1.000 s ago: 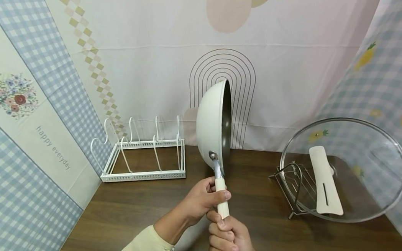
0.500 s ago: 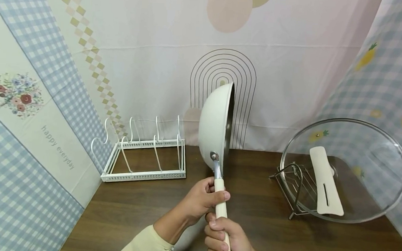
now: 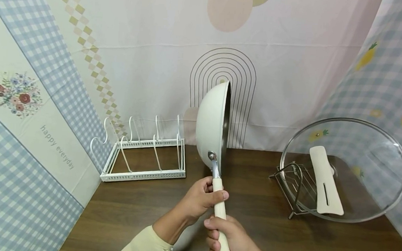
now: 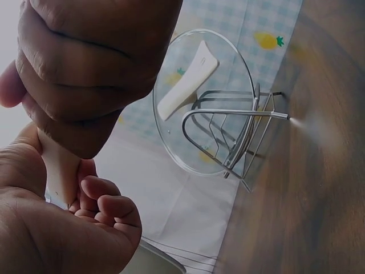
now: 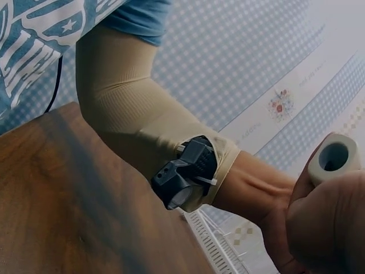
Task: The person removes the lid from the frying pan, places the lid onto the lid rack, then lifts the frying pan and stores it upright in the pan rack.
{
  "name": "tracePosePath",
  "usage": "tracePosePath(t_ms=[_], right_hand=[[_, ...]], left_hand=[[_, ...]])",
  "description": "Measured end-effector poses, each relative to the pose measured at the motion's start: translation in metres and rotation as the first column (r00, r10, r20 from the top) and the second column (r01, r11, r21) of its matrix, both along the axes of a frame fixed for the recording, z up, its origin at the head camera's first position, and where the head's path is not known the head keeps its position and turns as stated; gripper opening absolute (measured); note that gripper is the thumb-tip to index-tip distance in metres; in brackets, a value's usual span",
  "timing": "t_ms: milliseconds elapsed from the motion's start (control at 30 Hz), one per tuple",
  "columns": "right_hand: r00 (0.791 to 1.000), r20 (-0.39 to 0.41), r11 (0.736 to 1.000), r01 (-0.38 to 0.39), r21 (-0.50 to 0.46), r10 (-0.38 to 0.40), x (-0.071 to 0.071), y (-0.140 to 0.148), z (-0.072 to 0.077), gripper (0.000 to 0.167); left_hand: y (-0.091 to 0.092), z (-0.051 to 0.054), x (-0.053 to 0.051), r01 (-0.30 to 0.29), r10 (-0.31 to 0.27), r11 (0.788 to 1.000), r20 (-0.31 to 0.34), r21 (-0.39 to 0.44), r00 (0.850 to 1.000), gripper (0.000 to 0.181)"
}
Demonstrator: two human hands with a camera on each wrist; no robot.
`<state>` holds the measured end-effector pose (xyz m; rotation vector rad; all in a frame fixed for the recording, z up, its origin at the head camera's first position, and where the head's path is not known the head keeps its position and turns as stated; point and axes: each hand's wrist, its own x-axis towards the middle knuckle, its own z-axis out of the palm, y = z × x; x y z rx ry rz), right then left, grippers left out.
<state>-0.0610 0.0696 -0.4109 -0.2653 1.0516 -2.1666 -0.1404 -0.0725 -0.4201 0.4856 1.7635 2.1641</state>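
Observation:
A white wok (image 3: pixel 208 124) is held up on its side in the head view, its dark inside facing right. Its pale handle (image 3: pixel 220 210) points down toward me. My left hand (image 3: pixel 200 200) grips the handle near the metal neck, thumb across the top. Lower down, my right hand (image 3: pixel 230 234) holds the same handle with its thumb over it and fingers curled beneath. The left wrist view has the right hand's curled fingers (image 4: pixel 85 68) above the left hand (image 4: pixel 63 228). In the right wrist view the hollow handle end (image 5: pixel 333 157) sticks out from the right hand.
A white wire rack (image 3: pixel 144 174) with upright loops stands at the left on the brown table (image 3: pixel 129 217). On the right, a glass lid (image 3: pixel 367 181) with a cream handle (image 3: pixel 326 181) leans in a metal stand (image 3: pixel 291 192). Printed cloth (image 3: pixel 149 61) hangs behind.
The wok swung slightly right, then back left, and its dark inside narrowed from the first frame. My right hand has changed its grip on the handle; the left hand stays nearly in place.

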Motion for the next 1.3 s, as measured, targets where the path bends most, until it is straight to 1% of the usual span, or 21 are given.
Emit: tracePosePath(t_ms=[100,167,367,500,667,767,833,933,1033,1133,1300], right_hand=[[1.0,0.026,0.999,0.01,0.045,-0.012,0.0004,0.0003,0.004,0.026],[0.999,0.029,0.998,0.012,0.062,-0.014,0.0005,0.0004,0.0053,0.027],[0.999,0.028,0.988,0.034,0.15,-0.038,0.0016,0.0005,0.0079,0.03],[0.998,0.009,0.977,0.055,0.207,-0.058,0.0019,0.0007,0.0088,0.029],[0.998,-0.012,0.977,0.067,0.202,-0.066,0.0026,0.0013,0.0084,0.021],[0.997,-0.017,0.976,0.079,0.205,-0.077,0.0033,0.0006,0.0078,0.02],[0.995,-0.033,0.967,0.097,0.237,-0.092,0.0036,-0.0004,0.0075,0.023],[0.991,-0.066,0.943,0.129,0.306,-0.114,0.0037,-0.0024,0.0068,0.025],[0.987,-0.091,0.92,0.153,0.36,-0.129,0.0041,-0.0043,0.006,0.022],[0.986,-0.092,0.912,0.162,0.376,-0.137,0.0049,-0.0052,0.0058,0.018],[0.986,-0.096,0.913,0.161,0.376,-0.134,0.0053,-0.0051,0.0072,0.018]], left_hand=[[0.0,-0.0003,-0.0004,-0.008,0.008,1.0,0.002,-0.013,1.0,0.021],[0.0,-0.001,-0.0007,-0.014,0.014,1.0,0.005,-0.022,1.0,0.02],[0.0003,-0.0028,-0.0007,-0.033,0.033,0.999,0.004,-0.034,0.999,0.02],[0.0006,-0.0035,-0.0009,-0.041,0.041,0.998,0.001,-0.041,0.999,0.021],[0.0007,-0.0032,-0.001,-0.038,0.038,0.998,-0.004,-0.041,0.999,0.021],[0.0009,-0.0031,-0.0008,-0.035,0.034,0.999,-0.006,-0.039,0.999,0.02],[0.0008,-0.0034,-0.0006,-0.033,0.033,0.999,-0.007,-0.038,0.999,0.02],[0.0002,-0.0042,0.0001,-0.03,0.03,0.999,-0.007,-0.035,1.0,0.02],[-0.0004,-0.0053,0.0004,-0.026,0.025,0.999,-0.008,-0.035,1.0,0.02],[-0.0006,-0.0059,0.0,-0.021,0.021,0.999,-0.015,-0.046,1.0,0.02],[-0.0024,-0.0051,-0.0013,-0.015,0.011,0.995,-0.045,-0.097,0.999,0.023]])
